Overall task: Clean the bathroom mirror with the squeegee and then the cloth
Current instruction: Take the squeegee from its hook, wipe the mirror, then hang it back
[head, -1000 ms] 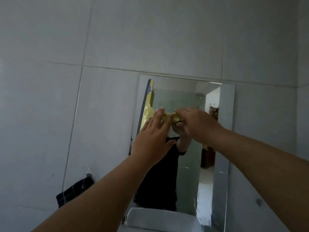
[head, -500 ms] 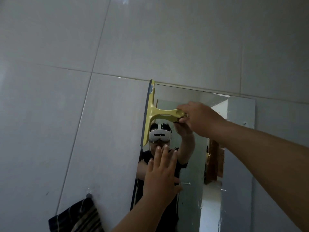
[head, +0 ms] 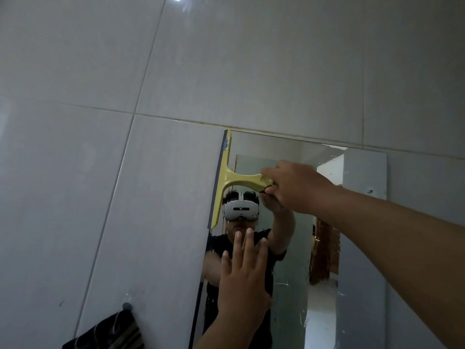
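A tall frameless mirror (head: 362, 222) hangs on the tiled wall. A yellow squeegee (head: 226, 180) stands with its blade upright along the mirror's top left edge. My right hand (head: 294, 187) grips its handle from the right. My left hand (head: 244, 275) is lower down in front of the mirror, fingers straight and spread, holding nothing; whether it touches the glass I cannot tell. A dark striped cloth (head: 113, 333) hangs from a wall hook (head: 127, 306) at the lower left.
Large grey wall tiles (head: 226, 59) surround the mirror. The glass shows water streaks and the reflection of a person and a doorway behind.
My left hand has let go of the squeegee and dropped down the mirror. My right hand keeps the handle. The view has tilted upward.
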